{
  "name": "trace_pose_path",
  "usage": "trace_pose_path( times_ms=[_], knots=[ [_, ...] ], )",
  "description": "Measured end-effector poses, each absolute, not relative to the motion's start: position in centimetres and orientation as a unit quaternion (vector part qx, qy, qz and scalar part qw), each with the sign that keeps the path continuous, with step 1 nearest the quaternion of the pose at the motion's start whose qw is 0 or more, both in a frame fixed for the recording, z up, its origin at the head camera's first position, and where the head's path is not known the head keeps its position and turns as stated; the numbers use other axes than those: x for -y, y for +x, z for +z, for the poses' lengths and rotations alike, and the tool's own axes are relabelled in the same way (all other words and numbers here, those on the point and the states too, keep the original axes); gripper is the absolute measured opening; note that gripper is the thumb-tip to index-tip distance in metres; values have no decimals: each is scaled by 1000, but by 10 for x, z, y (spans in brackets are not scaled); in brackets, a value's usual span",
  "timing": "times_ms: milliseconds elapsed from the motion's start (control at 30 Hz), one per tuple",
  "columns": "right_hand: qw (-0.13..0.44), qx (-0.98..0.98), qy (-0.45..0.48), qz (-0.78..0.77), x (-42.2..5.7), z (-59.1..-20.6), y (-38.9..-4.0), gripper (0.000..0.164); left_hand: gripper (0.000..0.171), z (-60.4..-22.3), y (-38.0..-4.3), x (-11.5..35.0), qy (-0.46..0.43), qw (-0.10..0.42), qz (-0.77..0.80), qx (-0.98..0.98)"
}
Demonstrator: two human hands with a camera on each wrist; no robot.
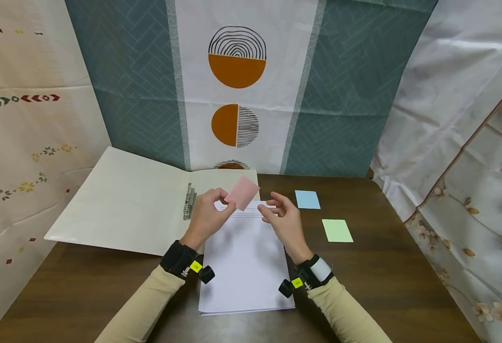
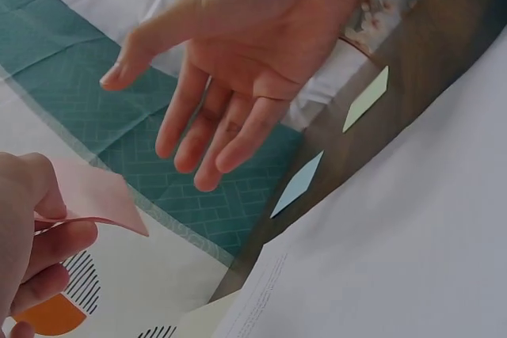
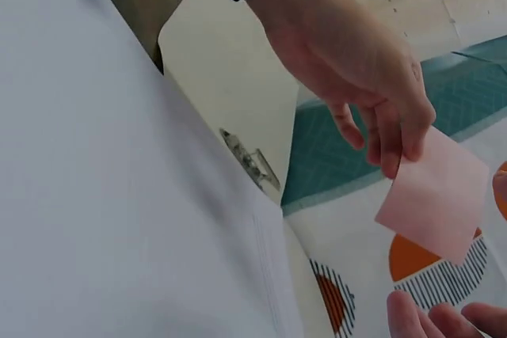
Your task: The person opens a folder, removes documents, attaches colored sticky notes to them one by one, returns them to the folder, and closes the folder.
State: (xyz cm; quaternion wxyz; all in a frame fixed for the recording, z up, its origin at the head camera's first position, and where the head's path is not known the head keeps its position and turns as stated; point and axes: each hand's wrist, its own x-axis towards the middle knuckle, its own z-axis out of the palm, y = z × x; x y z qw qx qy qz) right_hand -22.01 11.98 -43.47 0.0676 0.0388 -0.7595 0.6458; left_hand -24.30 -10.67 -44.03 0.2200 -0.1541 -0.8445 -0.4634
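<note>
My left hand (image 1: 210, 212) pinches a pink sticky note (image 1: 242, 192) by its edge between thumb and fingers, above the top of a stack of white paper (image 1: 246, 267). In the right wrist view the pink note (image 3: 438, 195) hangs flat from that hand's fingertips. Just right of the note, my right hand (image 1: 286, 221) is held in the air with relaxed, parted fingers. The left wrist view shows the right palm (image 2: 253, 53) with nothing in it. A few lines of print run along the top of the paper.
An opened white binder (image 1: 130, 200) with a metal clip (image 1: 189, 202) lies at the left, partly under the paper. A blue sticky note (image 1: 307, 199) and a green one (image 1: 337, 230) lie on the brown table (image 1: 379, 286) to the right. Patterned cloths (image 1: 345, 95) hang behind and beside.
</note>
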Motion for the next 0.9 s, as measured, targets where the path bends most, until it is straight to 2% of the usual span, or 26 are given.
trace_pose_path(
  times_ms=[133,333,633,900],
  knots=[
    [60,750,38,657,-116,-432,-220,63,10,-440,-243,105,-171,254,-438,845],
    [52,739,33,670,-109,-430,-219,61,9,-444,-241,102,-194,259,-420,848],
    [34,730,31,682,-102,-431,-221,54,17,-448,-235,90,-282,215,-419,836],
    [45,756,51,651,-103,-435,-221,55,18,-447,-232,87,-299,180,-413,841]
  ],
)
